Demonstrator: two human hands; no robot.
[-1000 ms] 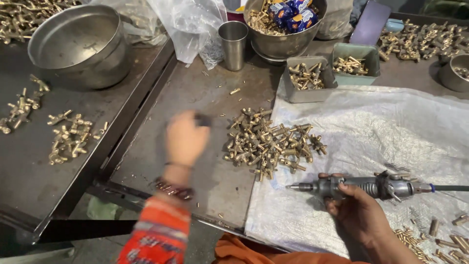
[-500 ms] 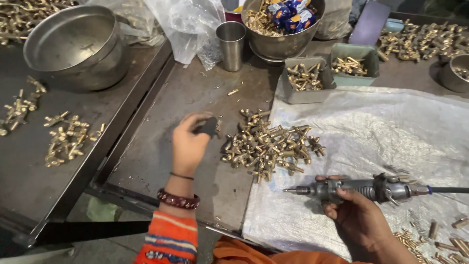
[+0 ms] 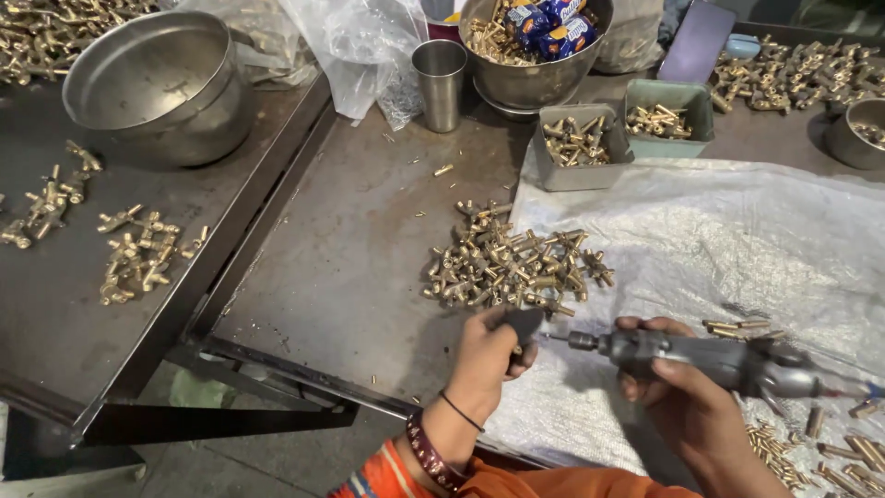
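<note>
Left hand came back from brass pile, pinching small dark part at driver tip. Right hand wrapped grey power driver over surface. Part looked light, stiff, slippery-ish; best pinched by edges.

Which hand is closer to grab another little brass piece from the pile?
Probably the left hand: it sits just below the pile of brass fittings, pinching only a small dark piece. The right hand is wrapped around the grey power screwdriver.
</note>
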